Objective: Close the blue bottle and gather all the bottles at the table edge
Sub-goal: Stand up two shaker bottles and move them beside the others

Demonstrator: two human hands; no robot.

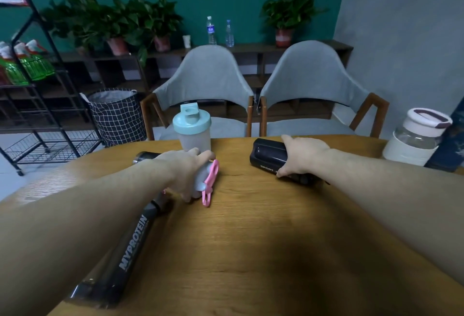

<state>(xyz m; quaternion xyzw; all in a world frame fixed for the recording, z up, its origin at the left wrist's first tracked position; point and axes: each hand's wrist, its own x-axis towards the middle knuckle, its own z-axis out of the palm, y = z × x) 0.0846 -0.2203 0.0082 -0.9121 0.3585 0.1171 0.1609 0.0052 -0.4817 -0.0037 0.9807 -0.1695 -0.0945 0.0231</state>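
1. The left hand [187, 174] reaches over the wooden table [251, 240] and closes around a small pale bottle with a pink strap [210, 182], which lies on its side; fingers wrap its body.
2. The right hand [302, 156] grips a black sports bottle [268, 156] lying on its side, thumb nearest the camera. White lettering on it reads "SPORT"; the rest is hidden by the hand.
3. Under the left forearm lies a long dark translucent shaker [130, 248], printed "MYPROTEIN" in white capitals along its length.
4. Just beyond the left hand stands the blue bottle [192, 128]: a frosted, translucent plastic shaker cup with a pale blue-green screw lid, upright near the table's far edge. Its flip cap [189, 109] stands raised, so the spout is open.
5. A dark metal cylinder end [143, 157] shows behind the left wrist; what it belongs to cannot be told.
6. At the far right stands a clear glass jar [416, 137] with a white lid, a dark purple handle and a white sleeve round its base.
7. Beyond the table are two grey upholstered chairs [208, 77] with wooden frames.
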